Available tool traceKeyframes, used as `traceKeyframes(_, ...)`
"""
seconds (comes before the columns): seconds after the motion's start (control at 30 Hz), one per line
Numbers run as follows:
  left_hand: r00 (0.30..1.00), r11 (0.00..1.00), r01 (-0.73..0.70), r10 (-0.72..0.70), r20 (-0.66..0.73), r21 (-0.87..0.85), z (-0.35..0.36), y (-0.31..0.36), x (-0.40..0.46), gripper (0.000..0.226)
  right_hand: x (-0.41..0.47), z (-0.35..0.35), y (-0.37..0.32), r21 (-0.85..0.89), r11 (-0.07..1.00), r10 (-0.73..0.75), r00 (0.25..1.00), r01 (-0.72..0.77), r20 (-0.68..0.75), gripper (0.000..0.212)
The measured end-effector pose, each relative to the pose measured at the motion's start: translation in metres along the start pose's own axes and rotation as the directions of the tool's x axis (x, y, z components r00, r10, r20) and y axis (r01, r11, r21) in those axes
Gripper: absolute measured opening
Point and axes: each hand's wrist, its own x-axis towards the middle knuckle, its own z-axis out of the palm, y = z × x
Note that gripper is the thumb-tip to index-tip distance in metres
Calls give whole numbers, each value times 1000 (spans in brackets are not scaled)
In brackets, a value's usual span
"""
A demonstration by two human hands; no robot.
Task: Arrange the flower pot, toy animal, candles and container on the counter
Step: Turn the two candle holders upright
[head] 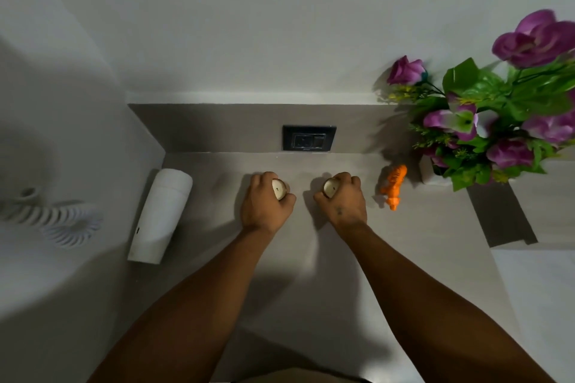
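Observation:
My left hand (264, 200) is closed around a small cream tealight candle (279, 189) near the back of the grey counter (298, 258). My right hand (342, 199) grips a second tealight candle (329, 187) beside it. An orange toy animal (393, 186) lies on the counter to the right of my right hand. Behind it a white flower pot (427, 172) holds purple flowers and green leaves (485, 121). A tall white cylindrical container (161, 213) stands at the counter's left edge, against the wall.
A black wall socket (309, 138) sits in the grey backsplash behind my hands. A white ribbed object (62, 221) shows at the far left. A dark grey step and a white surface (535, 283) border the counter on the right.

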Motion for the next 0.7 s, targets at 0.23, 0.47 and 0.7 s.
traceKeyframes(0.23,996,989,86,-85,12,-118,7,-5,24,44,27,5,4,193,973,140,989,-130,-38,64)
traceKeyframes(0.47,999,997,37,-37,0,-65,22,-38,20,62,16,19,30,90,992,95,987,-84,-127,61)
traceKeyframes(0.7,994,997,51,-55,99,52,36,-48,26,79,21,27,42,10,1000,27,995,-26,-93,80)
